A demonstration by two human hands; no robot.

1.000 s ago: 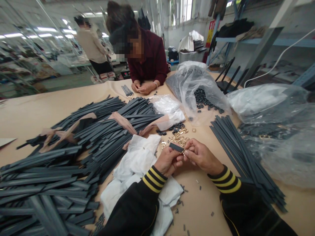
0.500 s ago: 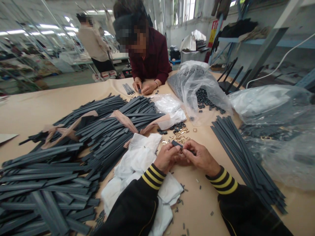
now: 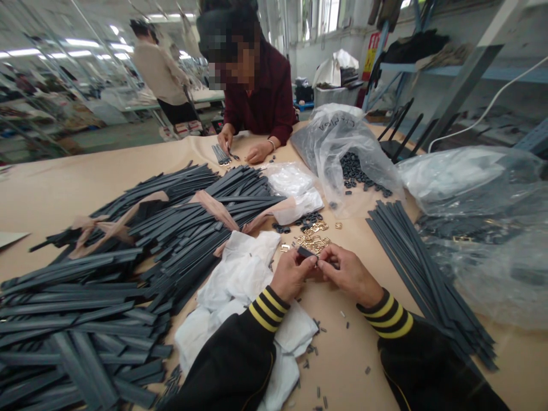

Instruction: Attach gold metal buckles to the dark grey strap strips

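Observation:
My left hand [image 3: 291, 275] pinches a dark strap piece [image 3: 306, 252] between thumb and fingers. Close beside it, my right hand [image 3: 350, 274] is closed on the other side of the same dark piece; the fingertips of both hands nearly meet. A pile of gold buckles [image 3: 314, 238] lies just beyond my fingers, with small dark loops [image 3: 309, 219] behind it. White cloth [image 3: 240, 274] is spread left of my left hand. Bundles of dark straps [image 3: 197, 228] cover the table's left side, and more straps [image 3: 423, 274] lie to the right.
Across the table [image 3: 141, 165] a person in dark red [image 3: 274, 85] works over a few straps with buckles. A clear bag [image 3: 338, 131] of dark loops stands at the back right, beside more plastic bags [image 3: 466, 177]. Another person [image 3: 156, 68] stands further back.
My hands have barely moved, and the dark piece is tilted slightly differently. Across the table, the person's hands have moved apart, one of them toward the small row of straps.

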